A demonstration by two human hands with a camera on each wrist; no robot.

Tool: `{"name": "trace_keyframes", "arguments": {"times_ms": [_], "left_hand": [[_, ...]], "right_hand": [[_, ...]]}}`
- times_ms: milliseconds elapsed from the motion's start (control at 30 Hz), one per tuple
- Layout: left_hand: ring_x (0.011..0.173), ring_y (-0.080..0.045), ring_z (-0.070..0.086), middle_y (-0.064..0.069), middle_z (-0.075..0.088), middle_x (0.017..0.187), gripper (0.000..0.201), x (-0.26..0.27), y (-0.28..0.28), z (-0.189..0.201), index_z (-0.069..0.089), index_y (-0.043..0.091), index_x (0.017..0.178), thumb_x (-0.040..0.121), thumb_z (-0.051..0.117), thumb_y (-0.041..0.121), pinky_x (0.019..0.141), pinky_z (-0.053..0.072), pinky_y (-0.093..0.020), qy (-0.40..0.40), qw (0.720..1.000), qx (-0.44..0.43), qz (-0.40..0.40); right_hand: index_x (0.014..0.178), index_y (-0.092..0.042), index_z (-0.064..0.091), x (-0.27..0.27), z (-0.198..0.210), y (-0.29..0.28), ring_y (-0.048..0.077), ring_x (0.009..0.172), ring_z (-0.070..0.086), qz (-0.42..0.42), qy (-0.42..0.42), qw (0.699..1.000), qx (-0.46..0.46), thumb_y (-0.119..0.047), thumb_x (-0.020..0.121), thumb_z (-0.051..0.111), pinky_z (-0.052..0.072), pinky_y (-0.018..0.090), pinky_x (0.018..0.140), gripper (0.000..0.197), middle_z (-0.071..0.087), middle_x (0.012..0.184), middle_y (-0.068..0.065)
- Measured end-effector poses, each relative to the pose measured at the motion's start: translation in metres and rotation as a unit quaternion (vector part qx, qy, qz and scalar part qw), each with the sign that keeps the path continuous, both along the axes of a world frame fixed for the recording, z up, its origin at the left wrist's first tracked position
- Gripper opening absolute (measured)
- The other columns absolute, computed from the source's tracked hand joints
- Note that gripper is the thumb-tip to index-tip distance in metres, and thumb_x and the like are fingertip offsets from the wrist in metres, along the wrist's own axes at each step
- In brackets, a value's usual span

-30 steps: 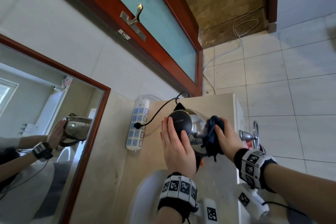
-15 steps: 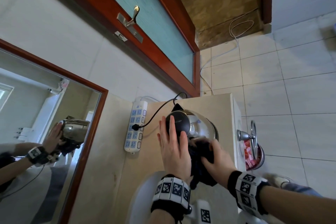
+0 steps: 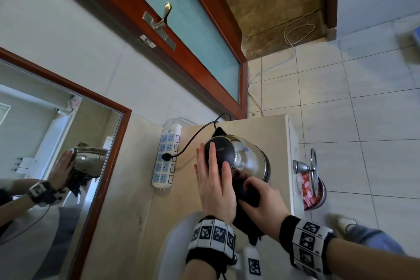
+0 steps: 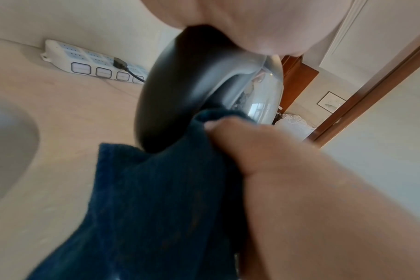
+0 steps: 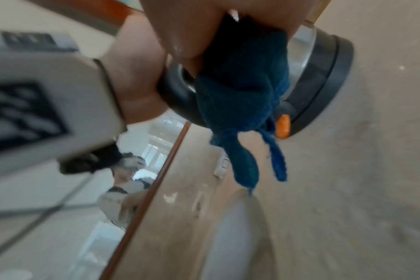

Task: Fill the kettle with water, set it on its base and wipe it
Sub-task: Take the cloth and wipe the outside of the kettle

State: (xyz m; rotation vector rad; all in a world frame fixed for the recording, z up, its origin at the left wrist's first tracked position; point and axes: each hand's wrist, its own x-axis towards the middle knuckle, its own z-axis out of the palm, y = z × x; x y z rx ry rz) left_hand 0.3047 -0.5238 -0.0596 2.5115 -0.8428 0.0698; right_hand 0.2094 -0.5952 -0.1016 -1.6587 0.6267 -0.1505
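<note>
A steel kettle [image 3: 248, 158] with a black lid [image 3: 223, 150] stands on its black base [image 5: 324, 79] on the beige counter [image 3: 136, 200]. My left hand [image 3: 213, 179] lies flat on the lid, fingers straight. My right hand [image 3: 261, 202] grips a dark blue cloth [image 3: 246, 193] and presses it against the kettle's near side, by the handle. The cloth [image 4: 161, 199] hangs down below the hand in the left wrist view, and its tail [image 5: 242, 117] dangles in the right wrist view. An orange switch [image 5: 283, 126] shows at the kettle's foot.
A white power strip [image 3: 166, 159] lies left of the kettle with the black cord [image 3: 193, 138] plugged in. A mirror [image 3: 45, 166] stands at the left. A white sink [image 3: 172, 245] curves in front. Right of the counter edge, a metal pot [image 3: 314, 191] sits on the tiled floor.
My right hand has moved the cloth from the kettle's right side round to its near side, close to the left hand. The left hand has stayed on the lid.
</note>
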Motion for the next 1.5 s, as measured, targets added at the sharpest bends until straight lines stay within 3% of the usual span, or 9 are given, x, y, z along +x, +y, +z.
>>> {"name": "trace_keyframes", "arguments": {"times_ms": [100,267,400,500,600,833,1000,1200,1500], "left_hand": [[0.145,-0.006,0.013,0.007,0.015,0.159,0.059,-0.005,-0.004,0.005,0.023,0.032,0.148,0.095,0.018,0.055,0.115,0.026,-0.047,0.026,0.998,-0.041,0.026],[0.146,-0.007,0.014,0.01,0.014,0.159,0.057,-0.005,-0.004,0.004,0.021,0.038,0.147,0.094,0.02,0.059,0.113,0.031,-0.048,0.019,0.999,-0.044,0.022],[0.146,-0.009,0.015,0.009,0.015,0.158,0.053,-0.004,-0.004,0.002,0.021,0.039,0.147,0.095,0.027,0.05,0.111,0.034,-0.048,0.02,0.998,-0.051,0.016],[0.146,-0.011,0.016,0.009,0.015,0.158,0.053,-0.003,-0.003,0.001,0.022,0.037,0.148,0.096,0.028,0.047,0.111,0.035,-0.048,0.022,0.998,-0.053,0.014],[0.146,-0.01,0.015,0.008,0.015,0.158,0.054,-0.004,-0.004,0.001,0.024,0.034,0.148,0.095,0.028,0.046,0.111,0.034,-0.047,0.026,0.998,-0.054,0.014],[0.145,-0.011,0.017,0.01,0.016,0.158,0.053,-0.004,-0.004,0.002,0.026,0.031,0.148,0.096,0.029,0.042,0.109,0.038,-0.048,0.025,0.998,-0.064,0.009],[0.145,-0.012,0.021,0.007,0.019,0.157,0.052,-0.004,-0.003,0.001,0.027,0.028,0.148,0.097,0.031,0.036,0.108,0.039,-0.047,0.016,0.997,-0.079,0.004],[0.145,-0.012,0.02,0.003,0.019,0.158,0.052,-0.004,-0.002,0.0,0.028,0.026,0.148,0.097,0.031,0.035,0.109,0.038,-0.047,0.012,0.997,-0.08,0.0],[0.145,-0.013,0.02,0.006,0.018,0.158,0.053,-0.005,-0.004,0.003,0.027,0.025,0.148,0.097,0.031,0.035,0.108,0.04,-0.047,0.017,0.997,-0.074,-0.001]], "right_hand": [[0.081,-0.02,0.056,0.001,-0.021,-0.007,0.014,0.072,0.059,0.002,0.072,0.997,0.029,-0.014,0.072,0.066,0.035,0.005,0.054,0.014,0.059,0.073,-0.011],[0.085,-0.012,0.057,0.007,-0.032,-0.028,0.021,0.072,0.059,-0.061,0.138,0.983,0.107,-0.011,0.076,0.064,0.044,0.022,0.056,0.011,0.063,0.076,0.003],[0.093,-0.018,0.058,0.014,0.001,-0.049,0.018,0.079,0.062,-0.17,0.058,0.975,0.133,-0.014,0.08,0.064,0.051,0.026,0.067,0.015,0.063,0.08,-0.002],[0.093,-0.021,0.063,0.034,0.03,-0.065,0.007,0.077,0.064,-0.202,-0.059,0.973,0.091,-0.014,0.078,0.068,0.051,0.017,0.068,0.017,0.067,0.08,-0.007],[0.101,-0.024,0.07,0.053,0.027,-0.07,0.009,0.086,0.064,-0.189,-0.085,0.977,0.056,-0.018,0.08,0.069,0.05,0.019,0.08,0.022,0.068,0.092,-0.008],[0.118,-0.03,0.063,0.051,-0.037,-0.083,0.025,0.11,0.06,-0.132,0.084,0.972,0.177,-0.033,0.094,0.049,0.041,0.024,0.086,0.028,0.062,0.101,-0.002],[0.118,-0.029,0.066,0.072,0.001,-0.094,0.015,0.112,0.058,-0.107,-0.027,0.982,0.154,-0.025,0.094,0.05,0.044,0.027,0.1,0.029,0.067,0.118,-0.004],[0.115,-0.034,0.067,0.072,0.031,-0.087,0.004,0.106,0.063,-0.061,-0.136,0.975,0.166,-0.025,0.095,0.051,0.048,0.016,0.09,0.027,0.07,0.112,-0.01],[0.124,-0.024,0.06,0.072,-0.029,-0.1,0.023,0.116,0.058,-0.055,0.037,0.983,0.172,-0.031,0.099,0.044,0.043,0.032,0.102,0.031,0.063,0.11,-0.002]]}}
